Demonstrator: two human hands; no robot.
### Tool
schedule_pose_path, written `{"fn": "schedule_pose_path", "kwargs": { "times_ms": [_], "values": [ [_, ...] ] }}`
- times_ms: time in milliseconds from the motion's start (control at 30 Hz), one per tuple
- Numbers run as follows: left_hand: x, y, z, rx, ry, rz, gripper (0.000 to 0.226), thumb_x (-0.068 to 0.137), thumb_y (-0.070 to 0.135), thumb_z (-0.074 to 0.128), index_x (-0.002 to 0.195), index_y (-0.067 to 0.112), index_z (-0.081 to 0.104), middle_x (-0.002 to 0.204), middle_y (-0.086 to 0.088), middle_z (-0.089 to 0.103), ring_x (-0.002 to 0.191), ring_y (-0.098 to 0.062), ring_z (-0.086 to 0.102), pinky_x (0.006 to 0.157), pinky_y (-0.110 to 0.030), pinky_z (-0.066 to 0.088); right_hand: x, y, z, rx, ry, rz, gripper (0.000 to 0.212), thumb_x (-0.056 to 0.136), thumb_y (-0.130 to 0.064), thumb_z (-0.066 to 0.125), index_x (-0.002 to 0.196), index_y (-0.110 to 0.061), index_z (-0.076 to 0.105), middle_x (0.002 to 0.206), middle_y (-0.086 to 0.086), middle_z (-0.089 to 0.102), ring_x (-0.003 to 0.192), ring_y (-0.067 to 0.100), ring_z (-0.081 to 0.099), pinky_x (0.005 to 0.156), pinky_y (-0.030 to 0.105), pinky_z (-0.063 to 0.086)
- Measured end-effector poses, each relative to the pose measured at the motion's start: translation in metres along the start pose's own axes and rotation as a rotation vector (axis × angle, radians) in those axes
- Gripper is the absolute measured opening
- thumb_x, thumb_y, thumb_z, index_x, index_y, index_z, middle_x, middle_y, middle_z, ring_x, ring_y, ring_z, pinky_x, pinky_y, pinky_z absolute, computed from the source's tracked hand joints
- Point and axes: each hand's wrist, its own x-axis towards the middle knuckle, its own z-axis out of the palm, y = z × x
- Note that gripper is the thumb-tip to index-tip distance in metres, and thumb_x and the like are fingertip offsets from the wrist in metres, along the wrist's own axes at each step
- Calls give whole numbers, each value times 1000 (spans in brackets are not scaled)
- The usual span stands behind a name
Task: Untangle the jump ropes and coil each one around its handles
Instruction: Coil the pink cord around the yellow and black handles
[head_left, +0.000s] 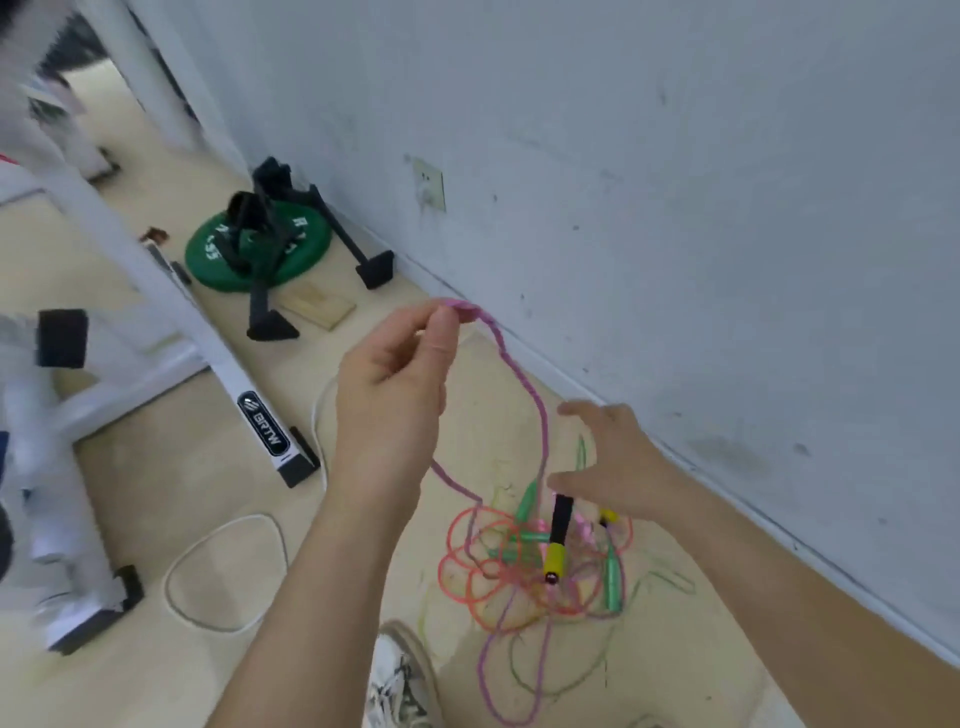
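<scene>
1. Head view: the left hand (389, 384) is raised at centre frame. Its grip is a thumb-and-finger pinch closed on a loop of the pink rope (524, 384).
2. That rope runs down and right into the tangle (519, 566) on the floor, lower centre, beside the wall (675, 182).
3. The right hand (618, 462), right of centre, has straight, spread fingers. Its grip is fully open and holds nothing, just above a black-and-yellow handle (558, 535).
4. The orange rope (467, 545) and green handles (613, 571) lie knotted in the pile. A white rope (223, 571) lies apart, lower left.
5. Likely risk: lifting the pink rope further may cinch the orange loops tighter, because the strands cross.
</scene>
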Motion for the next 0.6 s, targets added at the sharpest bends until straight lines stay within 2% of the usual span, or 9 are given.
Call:
{"fn": "schedule_pose_path", "kwargs": {
  "times_ms": [67, 100, 167, 233, 333, 400, 467, 533, 600],
  "values": [
    [-18, 14, 1, -85, -142, -7, 13, 91, 20, 61, 88, 15, 73, 44, 11, 37, 45, -10, 23, 43, -20, 20, -21, -29, -5, 244, -92, -166, 90, 71, -35, 82, 142, -47, 29, 146, -19, 28, 132, 1, 31, 107, 27, 32],
    [-24, 16, 2, -149, -201, -28, 13, 87, 21, 63, 83, 16, 74, 43, 8, 36, 43, -11, 22, 43, -21, 17, -29, -42, -1, 317, -183, -257, 85, 70, -38, 82, 140, -47, 36, 146, -22, 37, 132, -1, 36, 108, 30, 35],
    [-30, 16, 8, -269, -222, -70, 19, 87, 22, 62, 73, 18, 73, 44, 3, 30, 39, -10, 20, 43, -25, 13, -36, -55, 20, 310, -411, -362, 45, 80, -35, 76, 122, -32, 61, 126, -11, 64, 120, 6, 56, 103, 36, 46],
    [-24, 22, 9, -457, -136, -83, 27, 92, 19, 55, 70, 16, 70, 46, 6, 26, 39, -7, 18, 39, -22, 13, -43, -56, 41, 193, -646, -363, 15, 90, -30, 67, 102, -22, 70, 107, -3, 73, 105, 8, 64, 97, 35, 49],
    [5, 21, -23, -614, 175, -2, 26, 98, 14, 49, 78, 10, 65, 48, 8, 25, 42, -6, 17, 39, -20, 16, -38, -33, 47, -31, -806, -307, 20, 95, -33, 58, 81, -24, 69, 83, 0, 75, 82, 8, 65, 77, 23, 47],
    [26, 6, -68, -333, 506, 55, 18, 94, 14, 53, 86, 8, 68, 49, 8, 33, 45, -9, 25, 42, -22, 21, -26, -20, 29, 33, -587, -158, 29, 92, -33, 63, 64, -24, 63, 62, 1, 67, 61, 16, 60, 67, 27, 47],
    [33, -23, -110, 228, 734, -35, 23, 86, 11, 51, 94, 12, 72, 60, 5, 51, 55, -12, 41, 49, -23, 30, -14, -9, 8, 353, -324, -47, 27, 91, -24, 67, 65, -19, 61, 48, -4, 48, 45, 16, 46, 61, 29, 43],
    [28, -58, -124, 756, 608, -307, 35, 82, 6, 43, 97, 22, 70, 78, -1, 64, 65, -17, 49, 54, -25, 34, -8, -10, -11, 696, -223, -4, 19, 94, -15, 60, 77, -8, 63, 49, -6, 33, 41, 9, 30, 51, 23, 36],
    [18, -79, -114, 1154, 199, -447, 37, 84, 6, 44, 99, 28, 69, 97, -1, 67, 80, -21, 56, 67, -29, 44, -6, -12, -19, 810, -181, -3, 22, 98, -15, 53, 82, -4, 64, 51, -6, 30, 42, 7, 24, 43, 19, 25]
  ]
}}
